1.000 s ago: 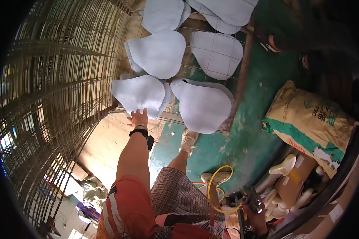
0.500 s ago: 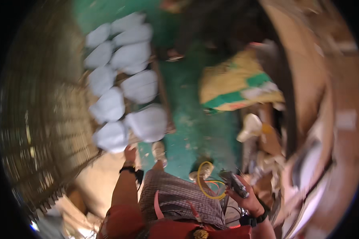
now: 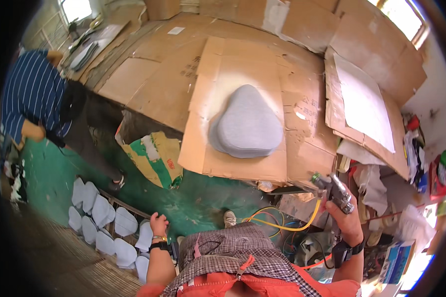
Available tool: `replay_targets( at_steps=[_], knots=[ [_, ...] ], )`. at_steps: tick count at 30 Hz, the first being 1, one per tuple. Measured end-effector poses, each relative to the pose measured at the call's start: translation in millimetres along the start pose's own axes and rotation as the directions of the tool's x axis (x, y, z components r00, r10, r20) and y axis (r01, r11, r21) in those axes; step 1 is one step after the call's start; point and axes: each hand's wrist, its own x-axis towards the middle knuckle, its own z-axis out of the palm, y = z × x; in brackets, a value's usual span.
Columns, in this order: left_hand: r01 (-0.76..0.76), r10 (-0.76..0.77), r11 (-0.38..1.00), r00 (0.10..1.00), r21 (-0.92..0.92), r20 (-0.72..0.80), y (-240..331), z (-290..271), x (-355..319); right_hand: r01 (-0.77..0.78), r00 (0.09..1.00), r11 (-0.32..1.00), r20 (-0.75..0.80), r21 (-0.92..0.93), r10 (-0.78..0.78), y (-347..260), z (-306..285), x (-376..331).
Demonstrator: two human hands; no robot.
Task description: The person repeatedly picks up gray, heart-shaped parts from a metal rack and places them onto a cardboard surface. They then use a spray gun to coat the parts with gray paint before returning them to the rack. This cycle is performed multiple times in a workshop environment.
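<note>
Right hand (image 3: pixel 346 220) of the person is wrapped around a silver metal spray gun (image 3: pixel 341 195), fingers closed on its body, held near the front edge of a table covered in brown cardboard (image 3: pixel 148 91). A thin yellow hose (image 3: pixel 309 225) curves away to the left close below the gun. Left hand (image 3: pixel 158 225) hangs low on the other side, its fingers loosely bent and partly open, with nothing visible in its hold. Just beside it in view lies the nearest of several flat, pale grey, rounded pieces (image 3: pixel 126 222) set out in rows at lower left; whether the hand touches that piece cannot be told. Well apart from both hands, a thick grey pad with a rounded triangular outline (image 3: pixel 250 121) lies on a separate, creased sheet of tan cardboard (image 3: pixel 198 153) on the table, its narrower end pointing away from the person. To the right, a white rectangular sheet (image 3: pixel 364 104) rests on more cardboard. Under the table's front edge sits a yellow-and-green sack (image 3: pixel 156 161), and farther left a co-worker in a blue, white-striped shirt (image 3: pixel 39 94) stands beside the table.
</note>
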Motion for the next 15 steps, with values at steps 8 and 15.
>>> replay_targets(
  at_steps=[8, 15],
  knots=[
    [-0.222, 0.206, 0.963, 0.972, 0.154, 0.112, 126.9, 87.1, -47.6, 0.084, 0.974, 0.991, -0.220, 0.106, -0.059, 4.8, -32.1, -19.0],
    [-0.411, 0.364, 0.895, 0.897, 0.170, 0.251, 152.4, 115.8, -50.3, 0.000, 0.997, 0.981, 0.074, 0.195, -0.015, 9.6, -33.0, -22.6]
  ],
)
